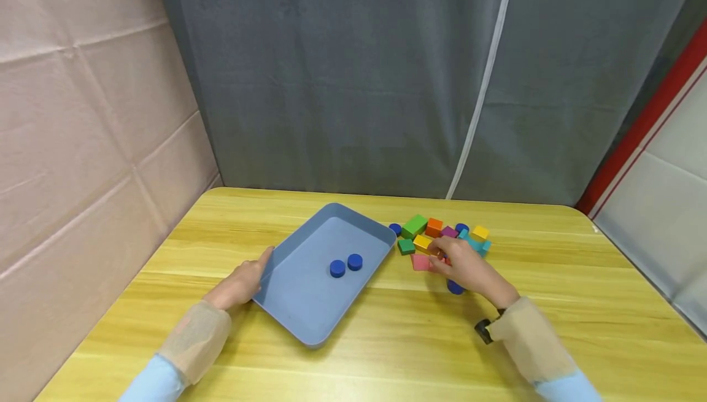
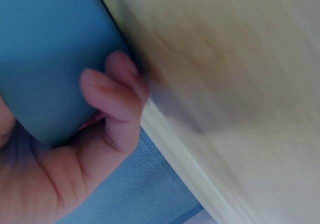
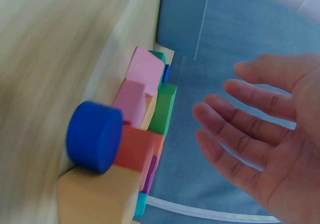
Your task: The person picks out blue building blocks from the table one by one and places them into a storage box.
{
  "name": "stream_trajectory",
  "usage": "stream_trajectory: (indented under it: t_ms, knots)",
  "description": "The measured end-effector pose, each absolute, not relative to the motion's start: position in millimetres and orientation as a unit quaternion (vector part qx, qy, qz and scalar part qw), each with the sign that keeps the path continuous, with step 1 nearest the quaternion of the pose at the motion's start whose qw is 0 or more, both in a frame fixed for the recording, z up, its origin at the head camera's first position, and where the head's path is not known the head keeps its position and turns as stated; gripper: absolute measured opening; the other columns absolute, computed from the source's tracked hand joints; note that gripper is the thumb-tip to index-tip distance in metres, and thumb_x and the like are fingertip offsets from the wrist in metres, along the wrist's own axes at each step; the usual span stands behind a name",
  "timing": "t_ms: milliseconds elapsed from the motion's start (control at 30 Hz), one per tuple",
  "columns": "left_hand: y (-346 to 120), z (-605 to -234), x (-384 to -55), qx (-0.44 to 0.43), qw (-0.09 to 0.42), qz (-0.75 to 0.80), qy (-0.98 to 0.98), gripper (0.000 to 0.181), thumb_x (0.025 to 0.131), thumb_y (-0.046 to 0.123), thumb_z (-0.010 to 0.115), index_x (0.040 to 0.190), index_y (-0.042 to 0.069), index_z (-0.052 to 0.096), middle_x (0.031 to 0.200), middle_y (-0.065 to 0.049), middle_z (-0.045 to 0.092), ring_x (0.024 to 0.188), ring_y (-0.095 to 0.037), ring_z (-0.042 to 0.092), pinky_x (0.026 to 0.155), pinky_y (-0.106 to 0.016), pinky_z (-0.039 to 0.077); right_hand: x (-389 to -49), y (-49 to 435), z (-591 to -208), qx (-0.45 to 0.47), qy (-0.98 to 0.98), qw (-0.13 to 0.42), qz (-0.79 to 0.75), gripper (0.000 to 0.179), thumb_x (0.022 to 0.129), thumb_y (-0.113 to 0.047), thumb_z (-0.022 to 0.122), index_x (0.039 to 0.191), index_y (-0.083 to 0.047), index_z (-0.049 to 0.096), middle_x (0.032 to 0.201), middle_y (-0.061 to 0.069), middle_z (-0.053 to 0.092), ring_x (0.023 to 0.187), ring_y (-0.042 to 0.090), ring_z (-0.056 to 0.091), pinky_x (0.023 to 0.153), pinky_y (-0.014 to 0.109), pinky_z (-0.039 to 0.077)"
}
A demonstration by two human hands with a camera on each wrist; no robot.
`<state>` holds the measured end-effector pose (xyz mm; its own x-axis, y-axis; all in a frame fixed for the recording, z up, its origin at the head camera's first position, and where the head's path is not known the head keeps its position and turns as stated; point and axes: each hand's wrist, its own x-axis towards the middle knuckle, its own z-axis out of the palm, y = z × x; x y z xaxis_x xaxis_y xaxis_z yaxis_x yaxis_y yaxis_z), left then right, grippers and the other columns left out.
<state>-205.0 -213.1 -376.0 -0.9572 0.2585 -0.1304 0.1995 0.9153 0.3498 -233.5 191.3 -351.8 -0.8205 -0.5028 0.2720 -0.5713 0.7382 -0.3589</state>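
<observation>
A blue-grey tray [image 1: 301,304] lies at an angle on the table, with two blue round blocks [image 1: 337,269] inside. My left hand [image 1: 237,285] grips its left side; in the left wrist view, curled fingers [image 2: 120,101] press against the outer wall. Over a cluster of coloured blocks to the right of the tray hovers my right hand [image 1: 469,264], its fingers relaxed and holding nothing. Nearest to it are a pink block [image 1: 420,262], a yellow block [image 1: 422,243] and a blue round block [image 3: 95,136]. The hand hides part of the cluster.
Behind the right hand are a light green block [image 1: 414,226], an orange block [image 1: 434,227] and turquoise pieces [image 1: 476,243]. The wooden table [image 1: 397,353] ends at a grey curtain [image 1: 331,83]. A pale covered wall [image 1: 83,113] borders the left side.
</observation>
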Motion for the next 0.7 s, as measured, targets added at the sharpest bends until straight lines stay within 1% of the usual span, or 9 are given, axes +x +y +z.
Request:
stream_trajectory:
  t_ms: [67, 267, 400, 567, 700]
  knots:
    - [-212.8, -375.6, -204.7, 0.115, 0.091, 0.169, 0.975, 0.07, 0.075, -0.014, 0.049, 0.136, -0.01, 0.016, 0.108, -0.034, 0.052, 0.104, -0.043, 0.049, 0.09, -0.052, 0.038, -232.8, 194.6, -353.0, 0.292, -0.929, 0.077, 0.214, 0.016, 0.079, -0.008, 0.063, 0.09, 0.004, 0.062, 0.077, 0.005, 0.061, 0.066, 0.013, 0.055, 0.06, 0.028, 0.051]
    - [-212.6, -375.5, -204.2, 0.113, 0.091, 0.167, 0.975, 0.07, 0.075, -0.013, 0.05, 0.136, -0.009, 0.016, 0.107, -0.034, 0.053, 0.104, -0.043, 0.049, 0.09, -0.052, 0.038, -230.0, 204.0, -357.3, 0.292, -0.933, 0.069, 0.199, 0.018, 0.076, -0.008, 0.067, 0.088, 0.004, 0.063, 0.078, 0.008, 0.063, 0.065, 0.015, 0.056, 0.06, 0.027, 0.051]
    - [-213.2, -376.3, -204.3, 0.116, 0.088, 0.167, 0.975, 0.07, 0.074, -0.014, 0.051, 0.136, -0.01, 0.017, 0.106, -0.033, 0.054, 0.102, -0.041, 0.051, 0.089, -0.051, 0.039, -228.4, 209.8, -358.5, 0.289, -0.937, 0.063, 0.184, 0.016, 0.075, -0.008, 0.067, 0.087, 0.003, 0.064, 0.077, 0.008, 0.061, 0.063, 0.012, 0.051, 0.058, 0.024, 0.049]
    - [-213.5, -377.0, -204.2, 0.116, 0.091, 0.175, 0.974, 0.071, 0.074, -0.015, 0.05, 0.136, -0.01, 0.016, 0.109, -0.034, 0.052, 0.105, -0.042, 0.049, 0.091, -0.051, 0.038, -225.3, 214.6, -358.3, 0.288, -0.94, 0.053, 0.174, 0.015, 0.075, -0.004, 0.067, 0.088, 0.003, 0.064, 0.077, 0.007, 0.058, 0.062, 0.012, 0.046, 0.056, 0.021, 0.047]
    - [-213.4, -376.8, -204.2, 0.116, 0.09, 0.174, 0.974, 0.071, 0.074, -0.015, 0.05, 0.136, -0.01, 0.016, 0.108, -0.034, 0.052, 0.104, -0.041, 0.049, 0.091, -0.051, 0.038, -223.4, 216.2, -359.5, 0.28, -0.944, 0.044, 0.169, 0.014, 0.075, -0.004, 0.067, 0.087, 0.002, 0.063, 0.076, 0.005, 0.054, 0.062, 0.012, 0.044, 0.052, 0.018, 0.044]
